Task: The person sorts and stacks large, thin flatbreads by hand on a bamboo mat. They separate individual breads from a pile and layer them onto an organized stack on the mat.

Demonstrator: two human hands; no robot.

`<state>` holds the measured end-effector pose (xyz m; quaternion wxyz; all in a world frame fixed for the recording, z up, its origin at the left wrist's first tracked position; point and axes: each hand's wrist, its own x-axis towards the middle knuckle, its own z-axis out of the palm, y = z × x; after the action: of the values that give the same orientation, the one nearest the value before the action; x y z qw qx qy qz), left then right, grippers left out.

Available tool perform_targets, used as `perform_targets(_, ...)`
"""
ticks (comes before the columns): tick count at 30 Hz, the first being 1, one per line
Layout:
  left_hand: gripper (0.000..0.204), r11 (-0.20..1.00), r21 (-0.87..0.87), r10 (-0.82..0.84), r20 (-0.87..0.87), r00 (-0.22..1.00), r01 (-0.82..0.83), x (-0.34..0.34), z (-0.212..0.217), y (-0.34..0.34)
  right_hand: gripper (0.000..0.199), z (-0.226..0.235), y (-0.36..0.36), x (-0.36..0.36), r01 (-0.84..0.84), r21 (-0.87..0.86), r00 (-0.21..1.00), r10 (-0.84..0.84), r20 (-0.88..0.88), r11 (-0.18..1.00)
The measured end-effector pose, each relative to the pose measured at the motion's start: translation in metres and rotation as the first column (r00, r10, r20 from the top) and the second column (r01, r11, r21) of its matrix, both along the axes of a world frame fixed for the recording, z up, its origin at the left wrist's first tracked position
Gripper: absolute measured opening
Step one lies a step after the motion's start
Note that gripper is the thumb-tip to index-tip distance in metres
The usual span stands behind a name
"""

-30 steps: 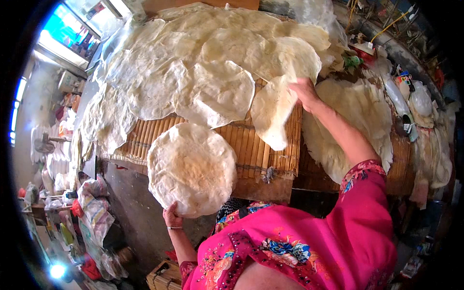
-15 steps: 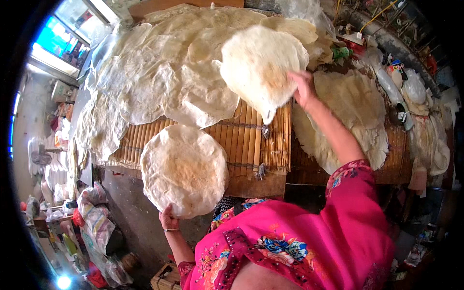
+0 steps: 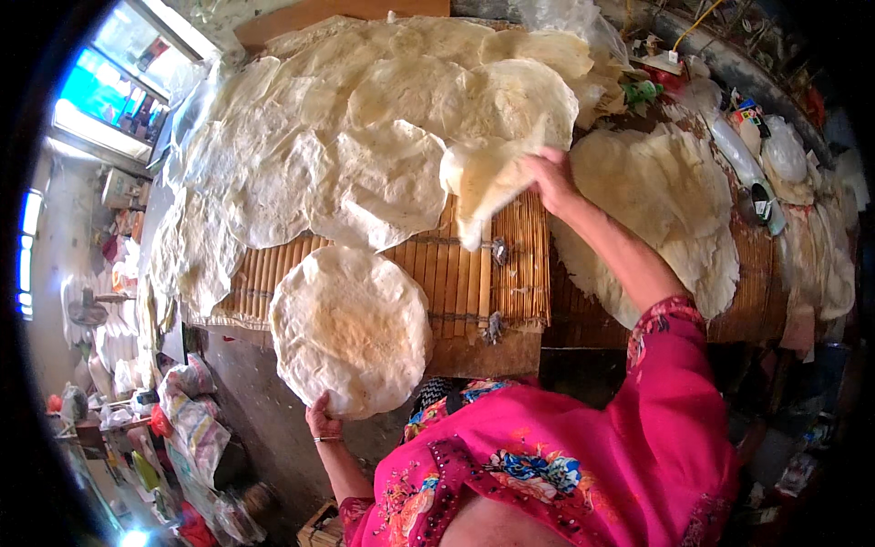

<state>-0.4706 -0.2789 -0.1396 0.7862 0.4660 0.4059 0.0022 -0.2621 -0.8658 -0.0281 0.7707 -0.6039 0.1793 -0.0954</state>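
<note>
- One thick pale disc (image 3: 351, 333), at near left, is gripped at its near edge by the left hand (image 3: 324, 419); single piece or stack — cannot tell.
- Left wrist: a thin bracelet (image 3: 328, 439), just below the hand.
- Right hand (image 3: 550, 175): fingers closed on the right edge of a thin sheet (image 3: 488, 173), which is partly blurred.
- Position of thin sheet: right of centre, its near end hanging down in a narrow point over the slatted mat (image 3: 447, 278).
- Slatted mat: near strip exposed, slats running away from the person; pale overlapping sheets (image 3: 392, 96) cover most of the far part.
- Right of the mat: a separate pile of sheets (image 3: 674, 196), ragged along its near edge, lying on a darker slatted surface (image 3: 761, 301).
- Far right: a white plastic bag (image 3: 786, 150) and a green item (image 3: 643, 93) — kind unclear.
- Clothing: bright pink top (image 3: 583, 428) with floral decoration.
</note>
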Motion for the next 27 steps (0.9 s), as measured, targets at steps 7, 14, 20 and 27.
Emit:
perform_targets(7,0.040,0.998,0.062,-0.032,0.022,0.999,0.031,0.007,0.013,-0.014,0.020,0.084,0.055,0.085,-0.087,-0.026,0.911,0.090,0.403,0.996)
perform_targets(14,0.041,0.998,-0.042,-0.035,0.057,0.998,0.038,-0.003,-0.010,0.012,0.017,0.074,0.040,0.043,0.024,0.133,0.949,-0.064,0.307,0.991)
perform_targets(20,0.040,0.999,0.010,-0.050,-0.010,0.999,0.050,0.010,0.006,-0.010,0.023,-0.100,-0.005,-0.040,0.336,0.116,0.938,-0.320,-0.136,0.935)
perform_targets(27,0.044,0.997,0.020,-0.072,-0.019,0.997,0.072,0.005,0.002,0.008,0.016,-0.155,-0.011,-0.074,0.376,-0.041,0.844,-0.360,-0.398,0.926)
